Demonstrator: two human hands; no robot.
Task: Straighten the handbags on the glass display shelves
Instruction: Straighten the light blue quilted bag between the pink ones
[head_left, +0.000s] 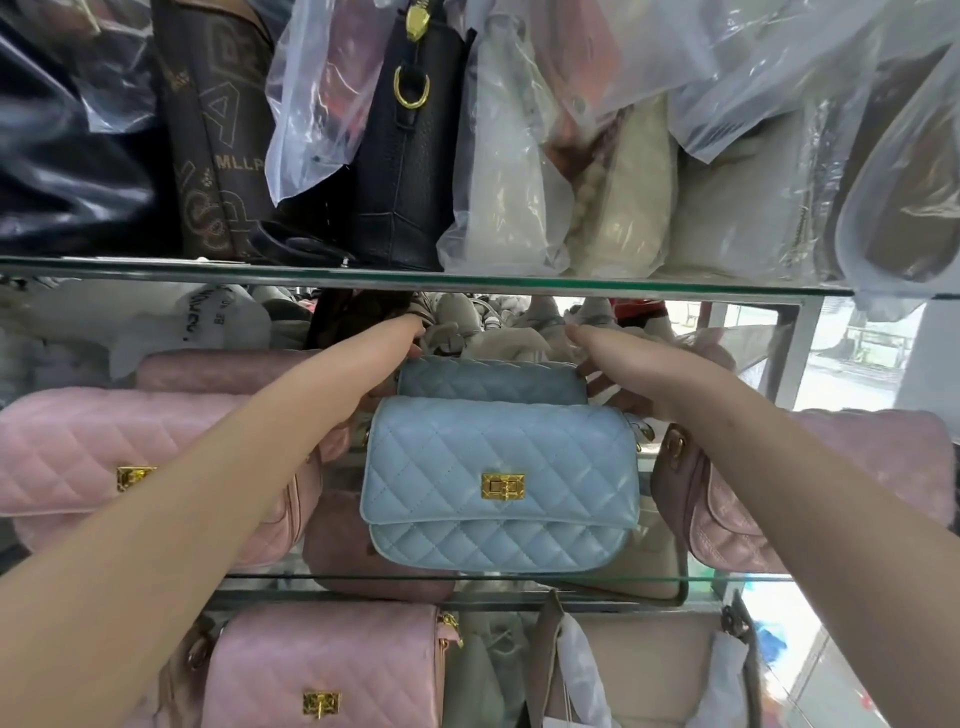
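Your hands bracket the rear blue bag (488, 382), which stands on the middle glass shelf (519, 578) just behind the front blue bag (498, 467). Your right hand (618, 364) curls its fingers round one end. Your left hand (400, 345) is at the other end, fingers hidden, so I can't tell its grip. The bag is quilted, padded and smooth, so likely light and squashy. Steer it by both ends, not the flap.
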